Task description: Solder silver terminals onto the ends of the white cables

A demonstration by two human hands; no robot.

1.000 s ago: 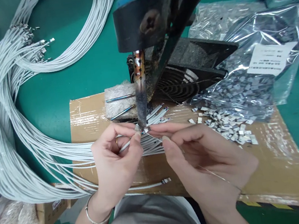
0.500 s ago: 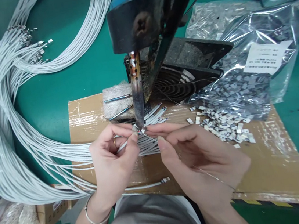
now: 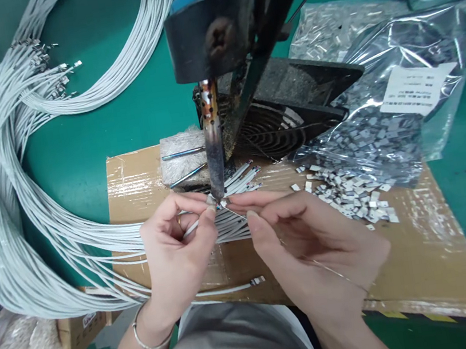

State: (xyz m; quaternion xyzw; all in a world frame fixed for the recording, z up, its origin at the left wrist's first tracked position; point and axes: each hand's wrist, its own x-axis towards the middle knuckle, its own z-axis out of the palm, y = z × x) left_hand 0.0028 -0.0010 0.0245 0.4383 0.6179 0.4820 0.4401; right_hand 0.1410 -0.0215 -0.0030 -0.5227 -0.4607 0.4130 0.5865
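My left hand [image 3: 178, 246] pinches the end of a white wire [image 3: 192, 226] right under the tip of a fixed soldering iron [image 3: 214, 148]. My right hand [image 3: 312, 244] pinches a thin solder wire [image 3: 328, 268] that runs back over my palm, its end held against the same spot at the iron's tip. A small metal terminal seems to sit at that joint, too small to make out. More white wire ends [image 3: 240, 178] fan out behind the iron on the taped cardboard sheet [image 3: 436, 261].
Big bundles of white wires [image 3: 5, 189] loop over the green table at left. A pile of small metal terminals [image 3: 357, 194] spills from a clear plastic bag [image 3: 398, 87] at right. A black fan [image 3: 278, 125] stands behind the iron. One finished wire [image 3: 231, 288] lies near my body.
Hardly anything has moved; both hands hold their pinch at the iron's tip, and the view has shifted slightly.
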